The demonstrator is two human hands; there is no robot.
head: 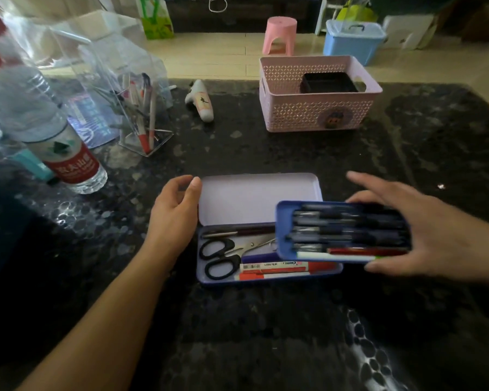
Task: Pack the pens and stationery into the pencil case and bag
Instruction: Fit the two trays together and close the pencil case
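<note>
Blue pen tray gripped by right hand, above pencil case | scissors packed | left hand unclenched at lid | acrylic holder pens behind case remain

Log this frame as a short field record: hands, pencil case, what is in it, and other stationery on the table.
left hand: at the open lid's left edge
right hand: holds the blue pen tray, tilted over the case's right half
pencil case: open, lid back
in case bottom: black scissors, red-and-white pens
tray contents: dark pens, blurred
elsewhere: clear pen holder, pink basket, water bottle
</note>
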